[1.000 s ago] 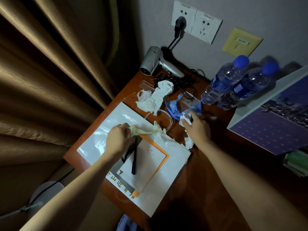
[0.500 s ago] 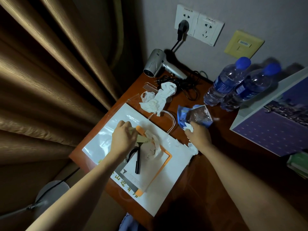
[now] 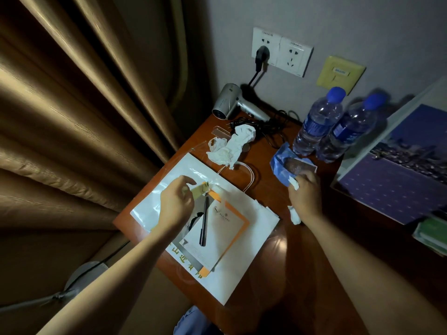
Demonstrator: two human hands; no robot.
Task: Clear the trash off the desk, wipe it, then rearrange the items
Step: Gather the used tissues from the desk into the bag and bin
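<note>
Trash lies scattered on the wooden counter (image 3: 302,257): crumpled white tissues (image 3: 231,148) sit near the hair dryer (image 3: 232,103), well apart from both hands. Over the white paper bag (image 3: 244,259), the left hand (image 3: 175,204) has its grip pinching a small yellowish wrapper (image 3: 200,189). Beside the two water bottles (image 3: 333,124), the right hand (image 3: 306,193) has its grip curled round a blue plastic packet (image 3: 289,165) and a white tissue scrap (image 3: 294,183).

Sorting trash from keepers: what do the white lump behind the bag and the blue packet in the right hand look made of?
White lump: soft tissue paper, matte, crumpled into irregular creases. Blue packet, gripped by the right hand: thin plastic film, probably, glossy and crinkled with a see-through window.
</note>
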